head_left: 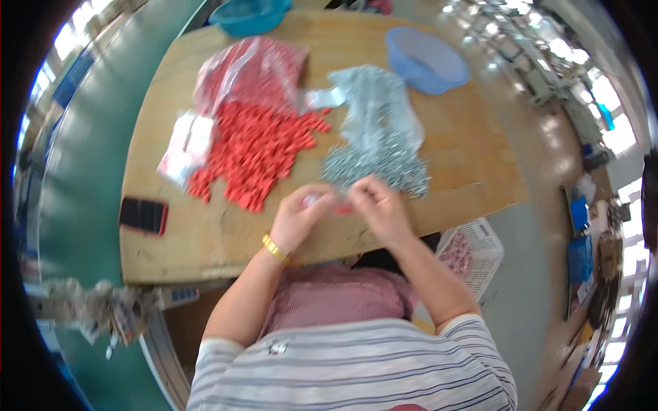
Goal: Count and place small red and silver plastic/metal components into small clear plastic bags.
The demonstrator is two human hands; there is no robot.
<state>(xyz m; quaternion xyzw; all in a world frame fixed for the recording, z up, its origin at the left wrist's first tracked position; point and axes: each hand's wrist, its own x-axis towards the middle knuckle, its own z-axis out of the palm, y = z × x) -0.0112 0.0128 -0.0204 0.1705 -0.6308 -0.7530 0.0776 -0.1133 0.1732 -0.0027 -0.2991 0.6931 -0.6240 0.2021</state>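
Note:
My left hand (301,214), with a gold band on its wrist, is closed around a small red piece (343,208) that shows at its fingertips. Something pale and pinkish peeks out by its curled fingers, too blurred to name. My right hand (381,211) pinches close beside it; what its fingers hold is too small and smeared to tell. Just beyond both hands lies a heap of small silvery metal pieces (384,168), spilling from a clear plastic bag (373,92). To the left of it spreads a pile of small red pieces (257,147) from another clear bag (250,68).
A phone (143,215) lies near the left edge of the wooden table (205,253). Beside the red pile is a white plastic packet (188,147). Two basins, teal (250,19) and blue (428,65), stand at the back. A white basket (483,257) with pink pieces sits below, at right.

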